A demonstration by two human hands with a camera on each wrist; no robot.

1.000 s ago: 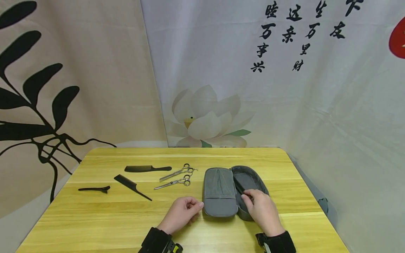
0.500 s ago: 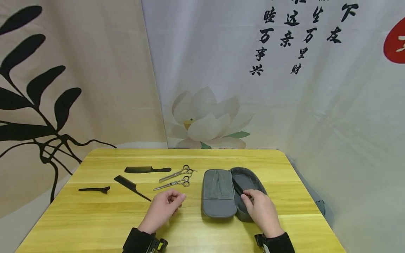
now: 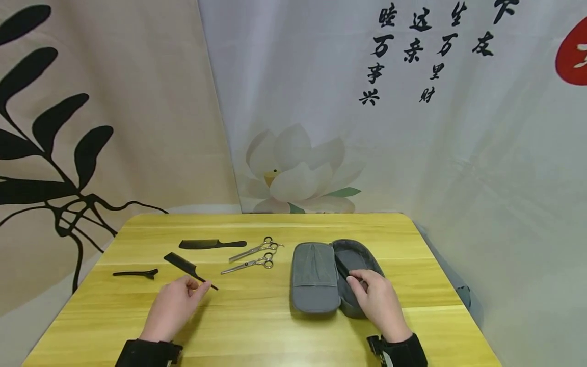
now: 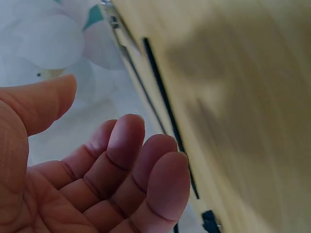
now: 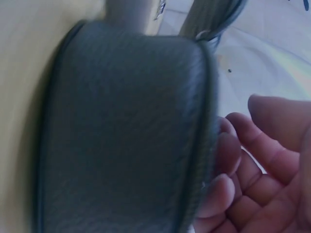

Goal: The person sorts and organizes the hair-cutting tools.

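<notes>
My left hand (image 3: pixel 171 308) hovers over the table near the thin tail end of a black tail comb (image 3: pixel 181 263). In the left wrist view its fingers are loosely bent, the thumb stands apart, and nothing is between them. My right hand (image 3: pixel 378 303) reaches over the near right rim of an unzipped grey zip case (image 3: pixel 314 298), beside a dark strip (image 3: pixel 341 266) lying inside it. In the right wrist view the case wall (image 5: pixel 121 131) hides part of the fingers; thumb and index finger show a gap with nothing in it.
Two pairs of hairdressing scissors (image 3: pixel 249 264) lie in the middle of the wooden table (image 3: pixel 257 336). Behind the tail comb is a black handled comb (image 3: pixel 211 244), and a black hair clip (image 3: pixel 136 274) lies at the left. A printed cloth hangs behind the table.
My left hand has moved left from the edge of the case, past the scissors, to the tail comb. My right hand has stayed at the case.
</notes>
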